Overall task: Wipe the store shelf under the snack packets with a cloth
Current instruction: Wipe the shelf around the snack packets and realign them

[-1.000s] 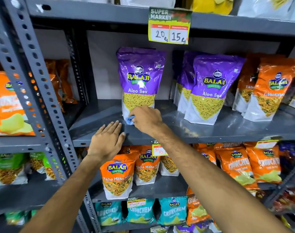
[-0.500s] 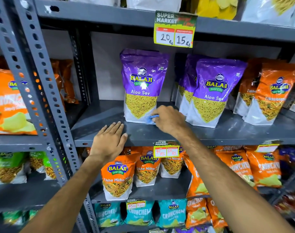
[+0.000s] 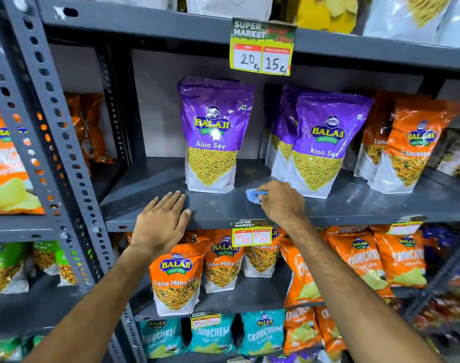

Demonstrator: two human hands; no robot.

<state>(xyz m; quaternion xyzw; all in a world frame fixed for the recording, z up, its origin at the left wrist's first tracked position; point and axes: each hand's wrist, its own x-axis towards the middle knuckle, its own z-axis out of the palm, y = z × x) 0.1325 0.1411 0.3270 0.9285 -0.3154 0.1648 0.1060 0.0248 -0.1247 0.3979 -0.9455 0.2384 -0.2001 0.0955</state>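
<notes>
A crumpled blue cloth (image 3: 253, 195) is gripped in the closed right hand (image 3: 281, 201) on the grey metal shelf (image 3: 354, 203); the left hand (image 3: 159, 224) is laid flat, fingers extended, holding nothing.

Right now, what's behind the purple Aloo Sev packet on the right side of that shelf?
Behind the right Aloo Sev packet, another purple packet of the same kind stands, its left part showing. Whether more packets stand further back is hidden.
</notes>
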